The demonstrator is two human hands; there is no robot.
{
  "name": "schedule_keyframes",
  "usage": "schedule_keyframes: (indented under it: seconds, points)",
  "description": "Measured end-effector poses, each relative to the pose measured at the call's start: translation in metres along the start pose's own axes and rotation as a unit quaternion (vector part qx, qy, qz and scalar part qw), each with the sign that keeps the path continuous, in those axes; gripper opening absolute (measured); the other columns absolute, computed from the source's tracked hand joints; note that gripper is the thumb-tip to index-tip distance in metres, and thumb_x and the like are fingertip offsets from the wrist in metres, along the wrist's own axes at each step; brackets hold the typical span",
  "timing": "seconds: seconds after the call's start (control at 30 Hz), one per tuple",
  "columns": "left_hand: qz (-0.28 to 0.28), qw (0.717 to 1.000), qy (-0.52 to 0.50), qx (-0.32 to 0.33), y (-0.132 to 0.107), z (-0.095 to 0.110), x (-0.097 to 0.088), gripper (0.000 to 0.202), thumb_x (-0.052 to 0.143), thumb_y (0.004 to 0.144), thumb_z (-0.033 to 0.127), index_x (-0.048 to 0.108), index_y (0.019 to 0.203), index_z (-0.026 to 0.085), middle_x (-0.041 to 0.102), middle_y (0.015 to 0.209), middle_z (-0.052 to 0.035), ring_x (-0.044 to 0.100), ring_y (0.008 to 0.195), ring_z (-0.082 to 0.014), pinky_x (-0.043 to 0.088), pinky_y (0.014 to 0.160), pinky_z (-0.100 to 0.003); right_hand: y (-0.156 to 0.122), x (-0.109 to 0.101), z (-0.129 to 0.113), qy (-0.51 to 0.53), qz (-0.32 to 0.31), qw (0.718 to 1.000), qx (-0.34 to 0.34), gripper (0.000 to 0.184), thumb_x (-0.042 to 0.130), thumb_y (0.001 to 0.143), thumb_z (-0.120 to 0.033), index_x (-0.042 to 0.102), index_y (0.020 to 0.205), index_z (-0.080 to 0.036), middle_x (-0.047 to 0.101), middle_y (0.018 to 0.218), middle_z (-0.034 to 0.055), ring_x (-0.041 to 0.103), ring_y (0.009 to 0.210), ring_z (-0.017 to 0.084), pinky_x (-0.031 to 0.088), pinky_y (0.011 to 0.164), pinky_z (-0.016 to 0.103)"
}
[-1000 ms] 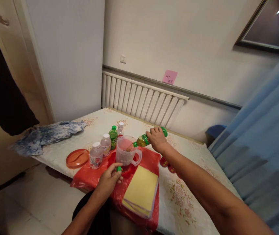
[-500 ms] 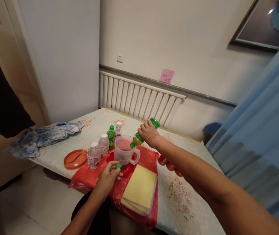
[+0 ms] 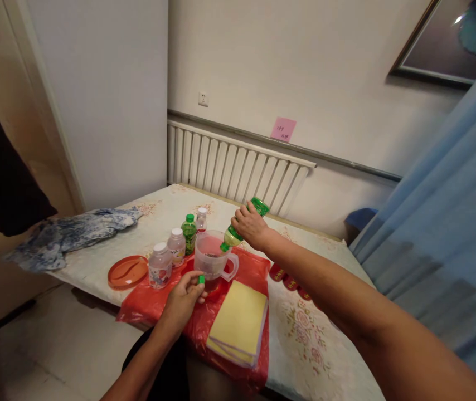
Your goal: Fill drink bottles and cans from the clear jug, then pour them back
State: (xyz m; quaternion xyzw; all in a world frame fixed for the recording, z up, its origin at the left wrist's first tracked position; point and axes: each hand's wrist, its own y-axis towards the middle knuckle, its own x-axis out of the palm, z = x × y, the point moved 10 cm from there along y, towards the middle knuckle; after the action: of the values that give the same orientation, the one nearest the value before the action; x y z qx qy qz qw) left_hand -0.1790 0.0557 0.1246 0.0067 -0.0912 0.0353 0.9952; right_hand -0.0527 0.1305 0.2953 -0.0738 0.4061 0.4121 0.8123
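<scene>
My right hand grips a green-labelled bottle, tipped steeply with its mouth down over a clear plastic measuring jug. The jug stands on a red plastic sheet and holds some liquid. My left hand rests near the table's front edge and pinches a small green bottle cap between thumb and fingers. Left of the jug stand two white-capped clear bottles, and behind them a green bottle and another small bottle.
An orange lid lies left of the bottles. A yellow pad stack sits on the red sheet at the front. A blue patterned cloth lies at the table's left end. A radiator lines the wall; a blue curtain hangs right.
My right hand has tilted the green bottle from nearly level to steeply mouth-down over the jug. My left hand has kept hold of the green cap.
</scene>
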Motion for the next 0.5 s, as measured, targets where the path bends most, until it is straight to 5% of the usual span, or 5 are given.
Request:
schedule_keyframes:
  seconds: [0.33, 0.5]
  points:
    - [0.003, 1.0, 0.023, 0.002, 0.005, 0.0, -0.002, 0.046, 0.065, 0.062, 0.04, 0.059, 0.1, 0.017, 0.058, 0.066, 0.0048, 0.058, 0.057, -0.0133, 0.045, 0.054, -0.025, -0.003, 0.002, -0.001, 0.035, -0.019, 0.999, 0.012, 0.026, 0.048, 0.087, -0.013, 0.063, 0.108, -0.011, 0.06, 0.11, 0.0177, 0.045, 0.108, 0.032, 0.018, 0.103, 0.055]
    - [0.005, 0.999, 0.042, 0.032, 0.019, 0.013, 0.002, 0.046, 0.064, 0.064, 0.038, 0.06, 0.103, 0.015, 0.06, 0.064, 0.0034, 0.058, 0.058, -0.0143, 0.046, 0.057, -0.026, -0.013, 0.029, 0.013, 0.115, -0.084, 0.984, 0.108, 0.026, 0.053, 0.085, -0.018, 0.06, 0.11, -0.016, 0.058, 0.113, 0.0164, 0.044, 0.112, 0.032, 0.023, 0.1, 0.051]
